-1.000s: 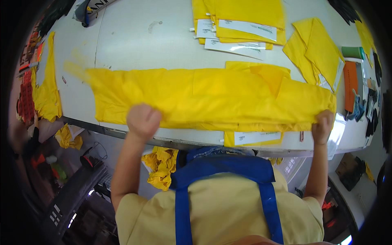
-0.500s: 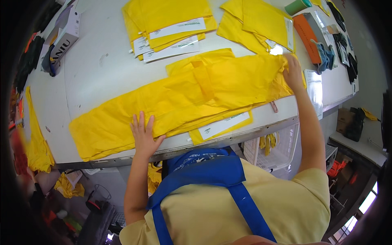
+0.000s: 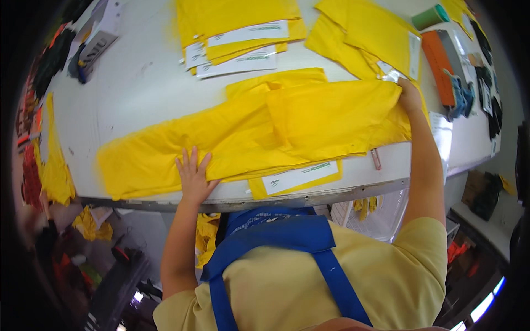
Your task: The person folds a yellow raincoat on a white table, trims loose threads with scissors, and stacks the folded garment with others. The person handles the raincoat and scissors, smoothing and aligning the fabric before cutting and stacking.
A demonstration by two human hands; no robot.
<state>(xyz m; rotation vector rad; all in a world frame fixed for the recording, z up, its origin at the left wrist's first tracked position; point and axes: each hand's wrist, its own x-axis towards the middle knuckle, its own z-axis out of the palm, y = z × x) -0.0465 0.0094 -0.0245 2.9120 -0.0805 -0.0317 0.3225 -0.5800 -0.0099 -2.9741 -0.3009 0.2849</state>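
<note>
A long folded yellow garment (image 3: 326,113) stretches across the white table in front of me. My left hand (image 3: 196,177) lies flat on its front edge, left of the middle, with the fingers spread. At the garment's far right corner, my right hand (image 3: 409,98) is closed on the cloth, its fingertips partly hidden. Creases run from the left hand toward a raised fold near the middle. Under the front edge, a yellow package with a white label (image 3: 301,177) sticks out. Another piece of yellow cloth (image 3: 279,78) shows behind the garment.
Labelled yellow packs (image 3: 243,38) are stacked at the back, with more yellow packs (image 3: 372,36) to their right. A green roll (image 3: 430,17), an orange box (image 3: 439,66) and a small cutter (image 3: 376,159) lie at the right. A white basket (image 3: 381,215) stands below the table edge.
The cloth near my right hand has been drawn flatter, and the strap-like fold in the middle is now a wide lapped edge. My left hand stays pressed on the garment. The view has shifted slightly.
</note>
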